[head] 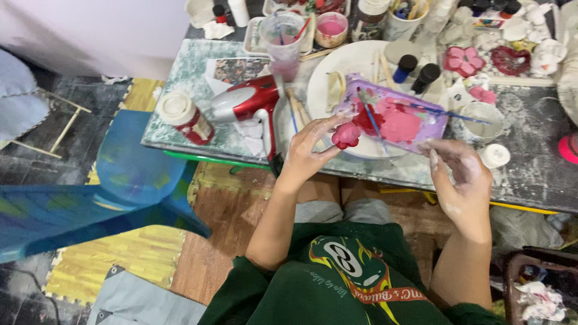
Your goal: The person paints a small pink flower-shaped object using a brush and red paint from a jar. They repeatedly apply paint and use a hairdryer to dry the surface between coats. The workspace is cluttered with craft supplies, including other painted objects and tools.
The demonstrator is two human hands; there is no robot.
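I am gripping the small red-painted flower-shaped plaster piece in my left hand, raised over the table edge. My right hand is pinching a thin blue-handled paintbrush, its long axis pointing left across the purple paint-smeared palette toward the flower.

A low desk with a paint-smeared grey-green top fills the upper right. Left of its near-left corner stands a blue plastic chair. The floor shows worn wooden boards with yellow foam puzzle mats over them. A pale wall rises beyond the desk's left edge.
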